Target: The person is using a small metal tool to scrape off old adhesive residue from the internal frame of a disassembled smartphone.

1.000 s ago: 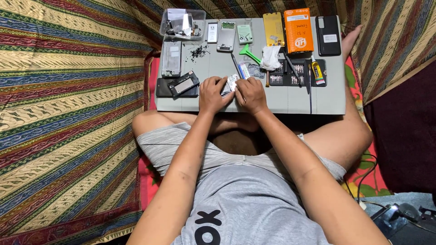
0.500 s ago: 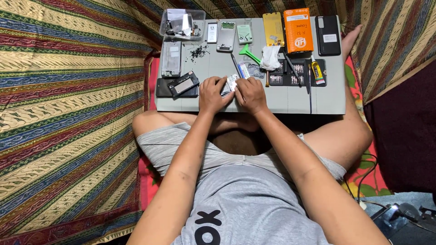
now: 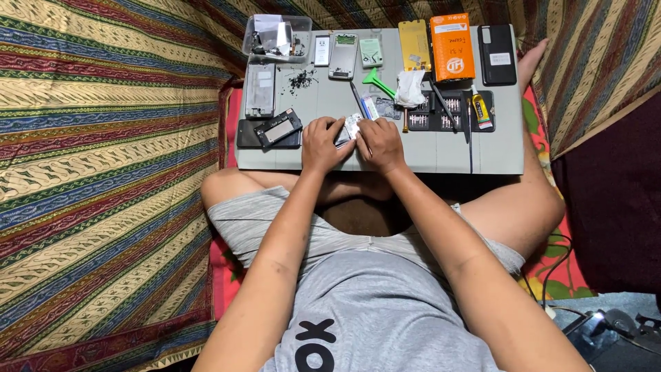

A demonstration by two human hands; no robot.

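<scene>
I sit cross-legged behind a low grey work board. Both hands rest together near its front edge. My left hand and my right hand pinch a small whitish phone part between their fingertips; most of the part is hidden by the fingers. Just left of my left hand lies a black phone frame on a dark panel. Beyond my hands a thin dark tool and a small blue-white piece lie on the board.
At the back of the board stand a clear parts tray, a phone body, a yellow battery, an orange box and a black phone cover. A bit rack, glue tube and green pry tool lie right. Striped cloth surrounds everything.
</scene>
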